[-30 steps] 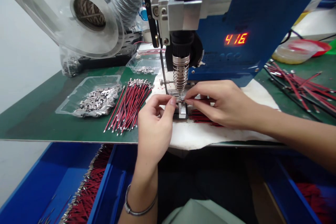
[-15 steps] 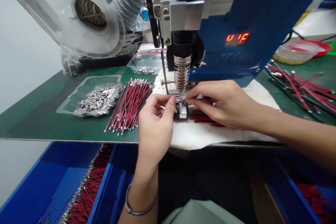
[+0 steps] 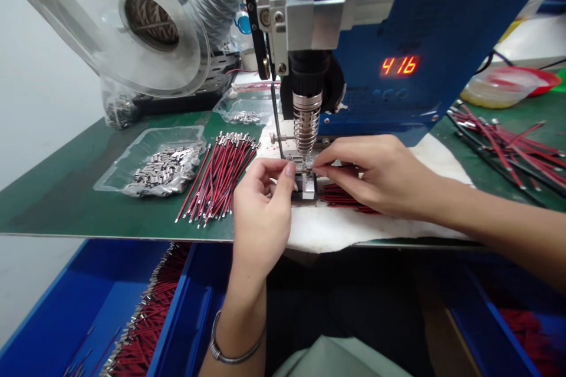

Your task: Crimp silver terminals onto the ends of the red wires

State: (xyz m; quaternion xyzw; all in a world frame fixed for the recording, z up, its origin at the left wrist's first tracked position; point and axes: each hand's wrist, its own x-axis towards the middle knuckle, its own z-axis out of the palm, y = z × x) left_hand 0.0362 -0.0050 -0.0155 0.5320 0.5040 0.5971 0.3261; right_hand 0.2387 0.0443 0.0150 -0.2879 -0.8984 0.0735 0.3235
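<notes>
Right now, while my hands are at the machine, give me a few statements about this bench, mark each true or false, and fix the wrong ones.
1. The left hand and right hand are both at the metal fixture. True.
2. The bracelet is worn on the right. False: it is on the left.
3. Red digits glow on the blue machine. True.
4. The nearer clear tray is right of both hands. False: it is left of them.

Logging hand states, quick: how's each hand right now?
Left hand: closed in a pinch beside the metal fixture; anything held can't be told.
Right hand: pinched closed opposite; anything held also unclear.
</notes>
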